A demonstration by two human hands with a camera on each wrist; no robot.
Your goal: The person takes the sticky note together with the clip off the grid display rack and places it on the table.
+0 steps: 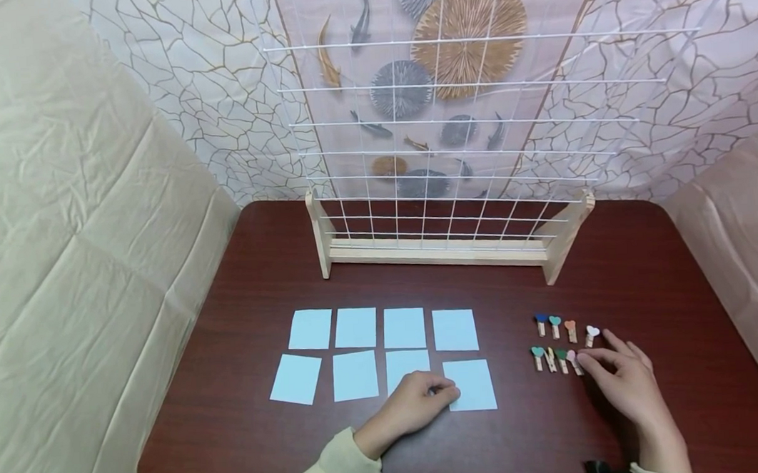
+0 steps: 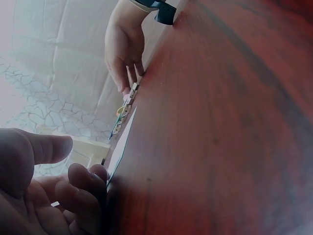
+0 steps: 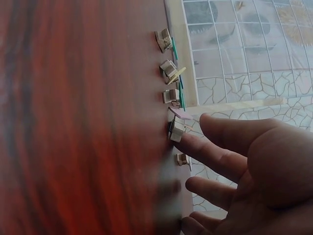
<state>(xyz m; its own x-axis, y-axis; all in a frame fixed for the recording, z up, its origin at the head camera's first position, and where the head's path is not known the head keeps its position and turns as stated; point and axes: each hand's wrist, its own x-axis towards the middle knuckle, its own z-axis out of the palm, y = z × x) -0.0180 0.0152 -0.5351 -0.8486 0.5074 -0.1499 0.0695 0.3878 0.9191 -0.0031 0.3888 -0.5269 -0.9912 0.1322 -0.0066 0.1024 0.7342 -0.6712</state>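
My left hand [image 1: 420, 400] is at the left edge of a pale blue square card [image 1: 475, 388]. In the left wrist view its thumb [image 2: 51, 148] stands apart from the loosely bent fingers [image 2: 80, 191], whose tips are right by a card [image 2: 122, 144]. My right hand [image 1: 625, 383] reaches over the table on the right, fingers spread. Its index fingertip is right at a small wooden clothespin with a pink heart [image 1: 573, 360]; the right wrist view shows that clothespin [image 3: 177, 131] between thumb and index finger, with the thumb clear of it. A white-heart clothespin [image 1: 592, 335] lies just beyond.
Several more pale blue cards [image 1: 355, 375] lie in two rows on the dark red-brown table [image 1: 230, 344]. Other heart clothespins, such as an orange one [image 1: 571, 331] and a blue one [image 1: 541, 324], lie in two rows. A white wire grid [image 1: 421, 122] on a wooden stand [image 1: 438, 253] rises behind.
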